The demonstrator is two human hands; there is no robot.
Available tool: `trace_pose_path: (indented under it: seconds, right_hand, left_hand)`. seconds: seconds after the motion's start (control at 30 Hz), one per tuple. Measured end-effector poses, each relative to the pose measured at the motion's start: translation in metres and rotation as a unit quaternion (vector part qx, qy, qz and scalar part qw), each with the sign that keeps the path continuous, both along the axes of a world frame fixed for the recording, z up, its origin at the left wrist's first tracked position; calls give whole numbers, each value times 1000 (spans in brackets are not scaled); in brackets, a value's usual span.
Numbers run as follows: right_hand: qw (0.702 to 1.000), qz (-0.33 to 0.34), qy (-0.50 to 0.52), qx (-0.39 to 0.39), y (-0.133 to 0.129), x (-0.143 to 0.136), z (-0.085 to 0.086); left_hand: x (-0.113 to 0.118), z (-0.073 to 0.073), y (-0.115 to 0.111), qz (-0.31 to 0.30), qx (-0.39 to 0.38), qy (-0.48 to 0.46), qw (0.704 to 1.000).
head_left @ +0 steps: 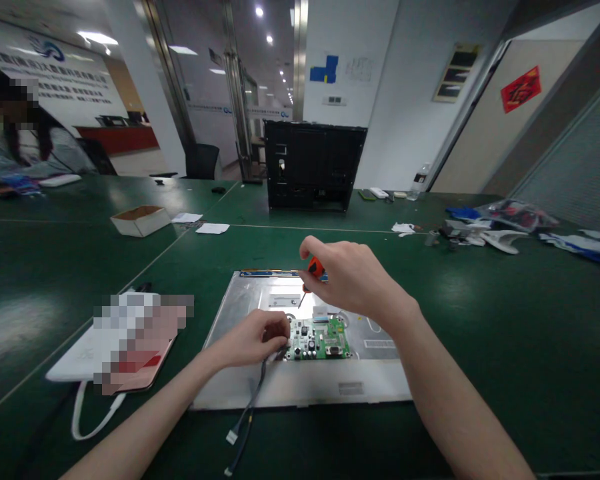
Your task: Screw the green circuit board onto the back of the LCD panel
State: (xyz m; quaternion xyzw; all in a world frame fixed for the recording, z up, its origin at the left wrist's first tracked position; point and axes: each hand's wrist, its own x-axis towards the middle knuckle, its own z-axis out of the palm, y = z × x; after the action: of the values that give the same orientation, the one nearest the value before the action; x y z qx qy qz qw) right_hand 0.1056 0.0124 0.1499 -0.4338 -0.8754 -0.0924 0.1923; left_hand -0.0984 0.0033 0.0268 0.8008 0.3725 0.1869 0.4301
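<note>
A silver display panel lies on the green table, with a green circuit board on it. My right hand grips an orange and black screwdriver, whose thin shaft points down above the panel, over the board's upper left. At the board's left edge, my left hand has thumb and fingertips curled close together; whatever lies between them is hidden. Dark cables run from beneath that hand over the panel's front edge, ending in white connectors.
A black monitor housing stands behind the panel. Left are a phone, a white device with a cable, and an open box. Bags and parts lie at the right. A person sits at the far left.
</note>
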Motion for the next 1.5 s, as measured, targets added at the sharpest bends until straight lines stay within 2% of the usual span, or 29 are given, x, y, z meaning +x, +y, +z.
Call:
trace_pose_path:
  seconds: [0.23,0.4,0.53,0.8,0.97,1.23,1.5]
  right_hand:
    - [999,30,-22,-34,-5,-1,3]
    - [992,81,-23,-97,-13,1,9]
    - [989,92,-33,-113,-18,1,12]
    - [986,95,-45,-129,-21,-3,13]
    - [988,88,-48,-119,-20,-3,12]
    - [987,100,-49,-115,-20,-2,12]
    - [987,102,-48,-116,-20,-2,12]
  left_hand:
    - [1,-1,-5,-32,-47,-20,998]
    - [-5,1,-2,-29,-54,-14,998]
    - [-9,0,-2,-23,-63,0,998]
    - [-4,0,-3,-23,18,24,999]
    - [-3,-3,-4,-17,15,36,999]
    - [0,-10,-3,-22,57,54,997]
    - [-3,-2,-4,-42,57,57,996]
